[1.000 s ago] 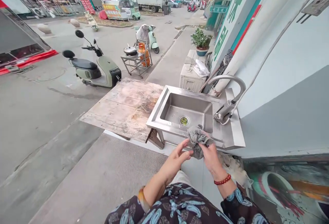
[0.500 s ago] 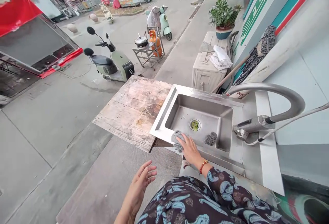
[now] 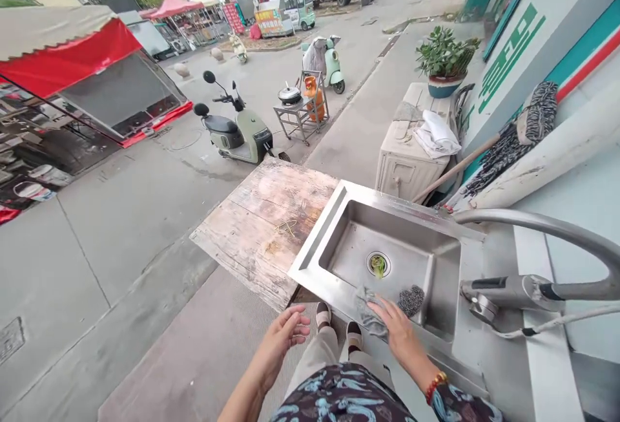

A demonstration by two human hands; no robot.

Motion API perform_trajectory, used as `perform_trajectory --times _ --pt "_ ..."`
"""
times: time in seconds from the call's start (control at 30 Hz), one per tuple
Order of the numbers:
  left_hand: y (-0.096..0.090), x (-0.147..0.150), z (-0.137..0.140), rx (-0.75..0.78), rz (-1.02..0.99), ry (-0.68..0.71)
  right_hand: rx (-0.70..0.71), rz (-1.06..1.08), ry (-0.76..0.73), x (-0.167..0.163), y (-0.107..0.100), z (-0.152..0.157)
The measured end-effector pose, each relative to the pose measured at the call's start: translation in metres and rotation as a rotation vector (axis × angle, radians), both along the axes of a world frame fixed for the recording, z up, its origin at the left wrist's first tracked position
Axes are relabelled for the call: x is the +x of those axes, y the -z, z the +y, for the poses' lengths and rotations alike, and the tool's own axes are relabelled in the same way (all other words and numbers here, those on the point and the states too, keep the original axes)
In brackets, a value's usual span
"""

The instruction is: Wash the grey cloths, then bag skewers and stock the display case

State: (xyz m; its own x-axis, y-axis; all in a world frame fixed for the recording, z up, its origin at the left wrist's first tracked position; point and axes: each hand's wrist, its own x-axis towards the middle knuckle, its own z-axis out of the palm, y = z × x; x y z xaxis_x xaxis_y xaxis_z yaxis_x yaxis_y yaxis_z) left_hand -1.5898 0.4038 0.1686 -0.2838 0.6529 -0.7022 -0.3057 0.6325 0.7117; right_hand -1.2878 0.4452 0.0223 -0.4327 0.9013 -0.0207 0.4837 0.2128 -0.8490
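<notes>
My right hand (image 3: 401, 335) holds a grey cloth (image 3: 369, 311) against the front rim of a stainless steel sink (image 3: 323, 285). The fingers press the cloth, part of which hangs over the rim's outer edge. Inside the basin, close to that hand, lies a dark steel wool scrubber (image 3: 411, 300). Green vegetable scraps (image 3: 378, 265) sit in the drain. My left hand (image 3: 285, 339) hovers near the front corner of a worn wooden board (image 3: 261, 228), its fingers loosely apart and nothing in them.
To the right a tall grey faucet (image 3: 523, 294) arches beside the basin. Yellowish strands (image 3: 285, 227) lie on the board. Behind the sink stand a beige cabinet (image 3: 402, 163) and a mop (image 3: 537, 115) leaning on the wall. Beyond the board is a parked green scooter (image 3: 242, 134).
My right hand has slid the cloth rightward along the sink's front rim, and the cloth looks flatter. My left hand stays raised and open. The view has tilted up, with more street visible.
</notes>
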Motion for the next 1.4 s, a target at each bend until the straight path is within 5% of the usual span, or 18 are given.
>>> perform_trajectory --times 0.13,0.23,0.43,0.57,0.67,0.77,0.87,1.0,1.13,1.27,1.4 --pt "0.009 -0.005 0.019 0.059 -0.073 0.053 -0.043 -0.132 0.214 0.074 0.011 -0.028" --pt "0.016 -0.009 0.032 0.083 -0.107 0.1 -0.078 -0.219 0.386 0.072 0.014 -0.034" --pt "0.031 -0.028 0.047 0.075 -0.151 0.139 0.031 -0.139 0.208 -0.082 -0.006 0.009" --pt "0.033 -0.057 0.053 0.084 -0.097 0.16 -0.082 0.108 0.124 -0.184 -0.033 0.055" --pt "0.031 -0.08 0.063 0.101 0.004 0.107 -0.243 0.303 0.22 -0.222 -0.055 0.077" --pt "0.027 -0.093 0.081 0.115 -0.033 0.104 -0.262 0.309 0.298 -0.239 -0.077 0.081" --pt "0.025 -0.093 0.1 0.155 -0.19 0.152 -0.22 0.296 0.141 -0.248 -0.097 0.077" --pt "0.036 -0.086 0.122 0.155 -0.204 0.196 -0.172 0.245 -0.028 -0.236 -0.109 0.077" --pt "0.061 -0.083 0.147 0.291 0.069 0.463 -0.228 0.154 -0.026 -0.186 -0.099 0.084" --pt "0.088 -0.08 0.172 0.577 0.651 0.84 -0.299 -0.201 0.021 -0.109 -0.059 0.096" --pt "0.107 -0.07 0.181 0.677 1.099 1.218 -0.388 -0.565 0.109 -0.035 0.001 0.125"
